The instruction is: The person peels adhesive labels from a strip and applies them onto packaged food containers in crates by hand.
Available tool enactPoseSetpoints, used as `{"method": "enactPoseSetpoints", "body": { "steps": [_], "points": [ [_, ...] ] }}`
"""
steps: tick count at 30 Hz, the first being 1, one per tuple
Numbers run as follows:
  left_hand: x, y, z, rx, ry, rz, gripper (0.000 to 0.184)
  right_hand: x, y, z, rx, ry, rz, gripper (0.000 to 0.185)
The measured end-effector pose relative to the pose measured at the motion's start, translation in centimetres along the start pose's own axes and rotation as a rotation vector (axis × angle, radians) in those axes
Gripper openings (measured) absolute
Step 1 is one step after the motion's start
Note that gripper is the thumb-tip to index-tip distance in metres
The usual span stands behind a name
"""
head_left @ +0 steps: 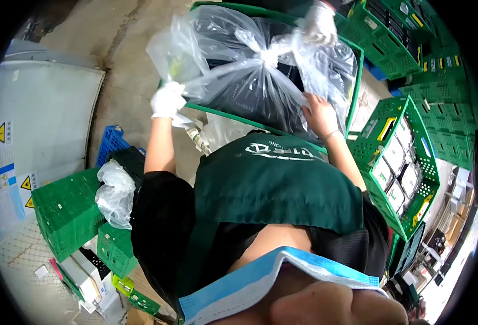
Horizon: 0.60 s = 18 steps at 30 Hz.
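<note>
Bag (239,81): clear, with whitish folds
Crate (356,89): plain green
Left glove (167,101): white
Apron (277,189): dark green, with white letters
Sleeve (166,216): black
Mask (233,290): light blue outside, white inside
Cabinet (49,114): pale grey, with yellow-and-black signs
Basket (108,145): blue

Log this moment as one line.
left hand: gloved, gripping clear bag; right hand: bare, gripping bag; bag: bunched, across green crate; other person's hand: far side

A clear, knotted plastic bag (239,89) sits in a green crate (359,81).
</note>
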<state>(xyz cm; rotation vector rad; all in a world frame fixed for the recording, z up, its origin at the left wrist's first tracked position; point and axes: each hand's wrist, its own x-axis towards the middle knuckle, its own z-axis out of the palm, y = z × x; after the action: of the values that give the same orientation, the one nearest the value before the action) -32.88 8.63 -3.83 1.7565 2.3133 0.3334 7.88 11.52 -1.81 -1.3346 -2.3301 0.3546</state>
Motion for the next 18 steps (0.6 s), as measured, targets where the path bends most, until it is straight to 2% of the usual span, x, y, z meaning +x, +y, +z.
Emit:
{"method": "enactPoseSetpoints", "body": {
  "steps": [2,4,5,7,8,9,12,14,15,17,18],
  "points": [
    [-1.7,-0.3,1.1,-0.015,0.009,-0.090,0.029,-0.2,-0.4,0.2,-0.073,-0.013,0.011,0.026],
    [-3.6,-0.1,1.6,-0.300,0.028,-0.189,0.029,-0.3,-0.5,0.7,-0.155,-0.060,0.067,0.026],
    [-4.1,0.0,1.6,-0.201,-0.037,-0.242,0.039,-0.3,-0.4,0.7,-0.168,-0.087,0.088,0.026],
    [-4.4,-0.8,3.1,-0.269,-0.113,-0.352,0.052,-0.7,-0.7,0.6,-0.210,-0.061,0.069,0.023],
    [-4.7,-0.8,3.6,-0.292,0.043,-0.310,0.035,-0.9,-0.8,0.6,-0.248,-0.073,0.073,0.022],
    [-4.6,-1.3,3.6,-0.299,0.047,-0.314,0.035,-1.1,-0.8,0.5,-0.287,-0.082,0.079,0.021],
    [-3.7,-2.5,3.3,-0.368,-0.112,-0.455,0.060,-1.7,-0.8,0.6,-0.318,-0.104,0.056,0.022],
    [-3.5,-2.8,3.2,-0.568,-0.078,-0.364,0.048,-1.7,-1.5,0.3,-0.298,-0.085,0.055,0.023],
    [-3.7,-3.1,3.1,-0.566,-0.082,-0.361,0.048,-1.9,-1.8,0.2,-0.271,-0.080,0.059,0.024],
    [-4.9,-2.1,1.0,-1.120,0.027,-0.291,0.032,-2.1,-2.6,-0.4,-0.285,-0.127,0.109,0.024],
    [-5.6,-0.3,-1.7,-1.199,0.023,-0.384,0.022,-2.2,-3.0,-0.8,-0.288,-0.127,0.112,0.024]
  ]
}}
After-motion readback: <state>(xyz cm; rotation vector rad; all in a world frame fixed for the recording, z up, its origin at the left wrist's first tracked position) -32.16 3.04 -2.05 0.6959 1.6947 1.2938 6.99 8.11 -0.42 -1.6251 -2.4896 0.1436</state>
